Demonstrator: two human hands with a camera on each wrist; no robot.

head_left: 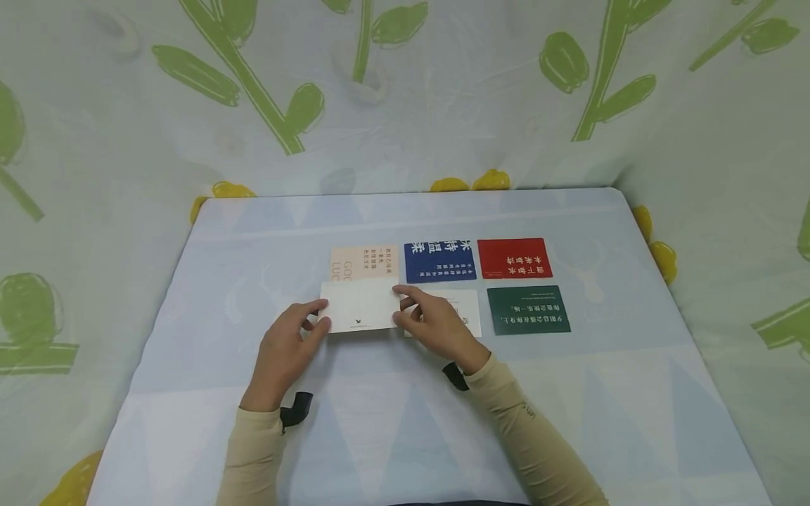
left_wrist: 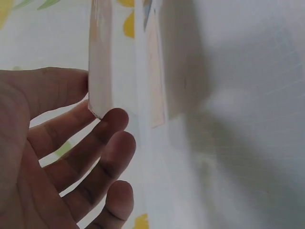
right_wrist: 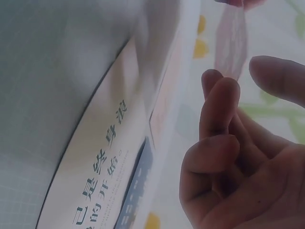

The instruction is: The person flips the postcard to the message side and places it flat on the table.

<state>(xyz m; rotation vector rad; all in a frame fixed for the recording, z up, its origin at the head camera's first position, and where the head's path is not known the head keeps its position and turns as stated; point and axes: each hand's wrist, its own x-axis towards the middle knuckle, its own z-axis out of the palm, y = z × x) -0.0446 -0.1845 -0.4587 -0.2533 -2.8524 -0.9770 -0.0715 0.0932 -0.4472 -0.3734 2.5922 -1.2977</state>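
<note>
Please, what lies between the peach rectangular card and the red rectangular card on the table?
A dark blue rectangular card with white lettering lies between them; the head view shows this.

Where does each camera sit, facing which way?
Head: on the head, facing forward and down at the table; left hand, right hand and sleeves show.
Left wrist: on that wrist, facing the held card; left hand shows.
Right wrist: on that wrist, facing the card's other end; right hand and, apparently, left fingertips show.
Head and right wrist share the held card and the blue card.
</note>
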